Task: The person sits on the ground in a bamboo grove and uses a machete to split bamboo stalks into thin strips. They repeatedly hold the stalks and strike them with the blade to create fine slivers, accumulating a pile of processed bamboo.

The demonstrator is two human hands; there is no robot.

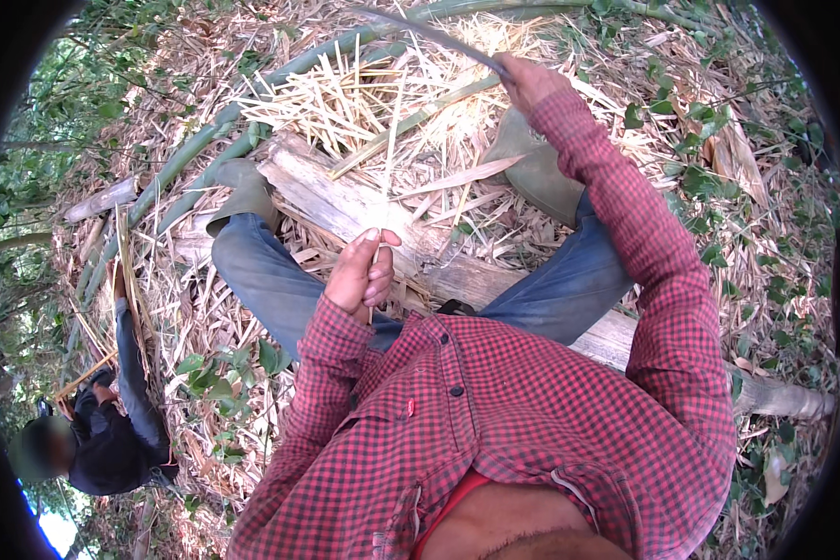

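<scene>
My left hand (pixel 362 271) is closed in a pinch around a thin, pale bamboo strip (pixel 392 140). The strip points up and away from me, and its short lower end comes out below my fingers. Farther out on the right, my right hand (pixel 529 82) grips a long knife (pixel 429 35) with a narrow dark blade, slanting to the far left. The handle is mostly hidden in my fist. Between the blade and my left hand lies a loose pile of split bamboo strips (pixel 317 101) on the ground.
A weathered log (pixel 322 191) runs crosswise between my bent legs. Green bamboo poles (pixel 191 149) curve along the far left side. Dry leaves and husks cover the ground, with leafy plants (pixel 709 177) at the right. Another person (pixel 112 439) sits at the left among bamboo pieces.
</scene>
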